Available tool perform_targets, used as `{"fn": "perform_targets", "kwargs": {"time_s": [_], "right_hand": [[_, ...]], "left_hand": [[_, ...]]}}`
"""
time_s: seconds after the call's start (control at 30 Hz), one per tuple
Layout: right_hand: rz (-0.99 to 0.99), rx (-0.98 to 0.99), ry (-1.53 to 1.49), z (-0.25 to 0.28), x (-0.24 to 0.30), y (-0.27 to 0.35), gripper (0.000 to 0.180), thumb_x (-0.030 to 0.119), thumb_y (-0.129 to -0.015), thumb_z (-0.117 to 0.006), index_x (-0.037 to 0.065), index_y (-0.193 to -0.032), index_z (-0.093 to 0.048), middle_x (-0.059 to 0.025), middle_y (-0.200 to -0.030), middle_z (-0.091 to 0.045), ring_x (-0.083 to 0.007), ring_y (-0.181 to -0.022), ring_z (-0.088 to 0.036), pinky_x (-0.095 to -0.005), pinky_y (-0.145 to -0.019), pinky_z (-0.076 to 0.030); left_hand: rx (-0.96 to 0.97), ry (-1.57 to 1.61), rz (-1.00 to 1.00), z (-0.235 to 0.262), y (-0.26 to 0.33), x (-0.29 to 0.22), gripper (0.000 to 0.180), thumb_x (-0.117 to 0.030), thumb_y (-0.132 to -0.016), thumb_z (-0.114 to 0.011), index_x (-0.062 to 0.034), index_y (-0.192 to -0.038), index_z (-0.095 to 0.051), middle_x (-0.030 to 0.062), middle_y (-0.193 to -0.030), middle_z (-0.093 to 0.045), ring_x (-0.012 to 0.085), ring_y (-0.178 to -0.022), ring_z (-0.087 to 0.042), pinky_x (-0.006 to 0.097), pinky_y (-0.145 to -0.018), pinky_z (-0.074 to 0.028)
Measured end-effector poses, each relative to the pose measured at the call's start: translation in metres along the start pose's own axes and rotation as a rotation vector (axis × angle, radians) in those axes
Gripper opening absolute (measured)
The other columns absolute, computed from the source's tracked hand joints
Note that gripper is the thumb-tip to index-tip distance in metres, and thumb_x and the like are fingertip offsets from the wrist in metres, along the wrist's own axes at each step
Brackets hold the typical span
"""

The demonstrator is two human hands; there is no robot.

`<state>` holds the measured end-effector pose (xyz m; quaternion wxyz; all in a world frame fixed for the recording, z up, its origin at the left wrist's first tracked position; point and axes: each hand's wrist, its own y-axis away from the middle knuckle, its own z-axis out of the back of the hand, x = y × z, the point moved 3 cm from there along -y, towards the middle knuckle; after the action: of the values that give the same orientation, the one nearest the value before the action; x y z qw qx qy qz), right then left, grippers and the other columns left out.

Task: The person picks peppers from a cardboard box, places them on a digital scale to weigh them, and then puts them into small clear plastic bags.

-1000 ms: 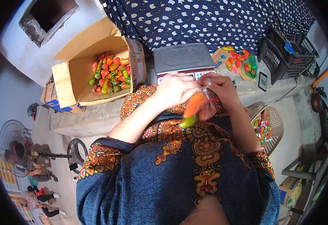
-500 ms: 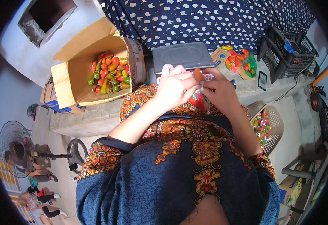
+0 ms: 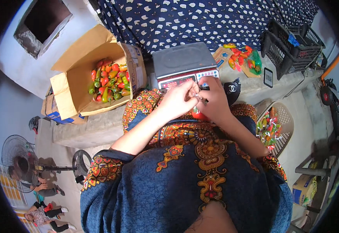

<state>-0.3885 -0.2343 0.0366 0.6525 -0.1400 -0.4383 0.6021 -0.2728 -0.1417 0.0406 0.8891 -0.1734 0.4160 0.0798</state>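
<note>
The neck of a clear plastic bag (image 3: 196, 95) is pinched between the fingertips of the left hand (image 3: 178, 99), and the same neck is gripped by the curled fingers of the right hand (image 3: 215, 101). A red pepper (image 3: 199, 115) is held in the bag, below the knuckles and just in front of the scale (image 3: 185, 60). On the scale, a red lit readout (image 3: 174, 84) is partly covered by the left hand, and a keypad (image 3: 208, 74) is marked with small labels. A white emblem is printed on a black cloth item (image 3: 232, 89) beside the right hand. Blue print is borne by a cardboard piece (image 3: 220, 56) and by the side of the cardboard box (image 3: 65, 96), where loose peppers (image 3: 113, 79) are piled. A small dark-framed sign (image 3: 268, 77) is propped near the black crate (image 3: 280, 56); its print cannot be made out. Bagged peppers (image 3: 269, 129) are held in a pale basket (image 3: 287, 126).
</note>
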Motion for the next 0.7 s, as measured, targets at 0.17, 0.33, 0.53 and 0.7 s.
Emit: {"fn": "perform_targets", "kwargs": {"time_s": [0.17, 0.33, 0.53, 0.7], "right_hand": [[0.060, 0.029, 0.041, -0.010, 0.003, 0.007, 0.016, 0.006, -0.060, -0.065, 0.006, -0.075, -0.061, -0.0061, -0.097, -0.051, -0.0282, -0.097, -0.050, -0.0414, -0.082, -0.040], [0.018, 0.114, 0.005, -0.015, 0.003, 0.014, 0.014, 0.007, -0.059, -0.064, 0.007, -0.073, -0.060, -0.0049, -0.097, -0.051, -0.0273, -0.098, -0.050, -0.0404, -0.082, -0.039], [0.002, 0.039, -0.217, -0.012, -0.005, 0.018, 0.008, 0.006, -0.064, -0.061, 0.006, -0.071, -0.057, -0.0077, -0.097, -0.050, -0.0280, -0.096, -0.050, -0.0402, -0.083, -0.039], [-0.129, -0.032, -0.462, -0.012, -0.010, 0.017, 0.005, 0.004, -0.073, -0.059, 0.002, -0.075, -0.054, -0.0113, -0.096, -0.049, -0.0276, -0.094, -0.050, -0.0366, -0.083, -0.041]], "left_hand": [[0.082, -0.093, 0.099, -0.005, -0.001, 0.017, 0.026, -0.023, -0.075, -0.062, -0.0055, -0.092, -0.056, 0.0116, -0.076, -0.063, 0.0267, -0.071, -0.063, 0.039, -0.065, -0.048], [0.199, 0.092, 0.145, -0.015, 0.002, 0.041, 0.028, -0.004, -0.075, -0.055, -0.0013, -0.102, -0.057, -0.0001, -0.085, -0.058, 0.0069, -0.080, -0.053, 0.025, -0.071, -0.045], [0.344, 0.749, 0.092, -0.025, 0.004, 0.052, 0.033, -0.001, -0.078, -0.054, -0.0029, -0.112, -0.052, -0.0022, -0.094, -0.056, 0.0050, -0.089, -0.052, 0.022, -0.081, -0.042], [0.436, 0.679, 0.242, -0.053, 0.021, 0.050, 0.058, -0.012, -0.084, -0.065, -0.0034, -0.132, -0.034, 0.0058, -0.114, -0.055, 0.0112, -0.105, -0.052, 0.028, -0.090, -0.043]]}}
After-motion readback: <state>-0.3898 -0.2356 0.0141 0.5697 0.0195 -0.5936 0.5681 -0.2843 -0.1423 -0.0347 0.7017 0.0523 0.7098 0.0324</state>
